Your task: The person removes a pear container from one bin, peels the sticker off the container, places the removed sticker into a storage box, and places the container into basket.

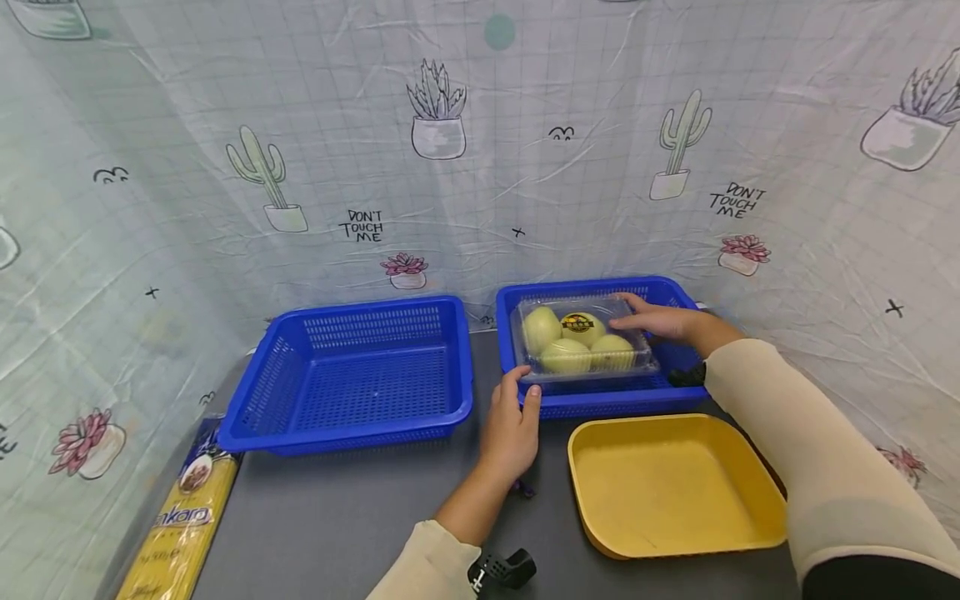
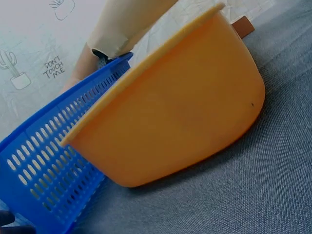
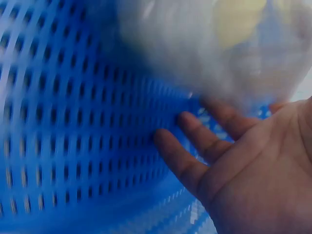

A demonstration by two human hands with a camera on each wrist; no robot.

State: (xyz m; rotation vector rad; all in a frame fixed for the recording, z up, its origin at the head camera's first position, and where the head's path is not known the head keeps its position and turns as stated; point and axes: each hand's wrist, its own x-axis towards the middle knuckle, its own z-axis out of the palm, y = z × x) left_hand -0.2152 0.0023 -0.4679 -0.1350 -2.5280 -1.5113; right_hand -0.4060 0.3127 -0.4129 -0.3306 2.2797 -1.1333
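Note:
A clear plastic box [image 1: 588,367] of several pale green round fruits [image 1: 566,356], with a black and gold label, is over the right blue basket [image 1: 622,407]. My right hand [image 1: 663,323] holds its right side, thumb on the lid. In the right wrist view, the lower fingers [image 3: 183,156] extend beside the basket's slotted wall, under the blurred box. At the box's front left corner, my left hand [image 1: 512,429] grips the edge between thumb and fingers. Only dark fingertip-like shapes show at the left wrist view's lower left corner.
A yellow tub [image 1: 675,546] stands in front of the right basket. Another blue basket [image 1: 375,387] is at the left, with a yellow pasta packet [image 1: 180,521] beside it. A patterned curtain [image 1: 480,208] encloses the grey table [image 1: 322,517].

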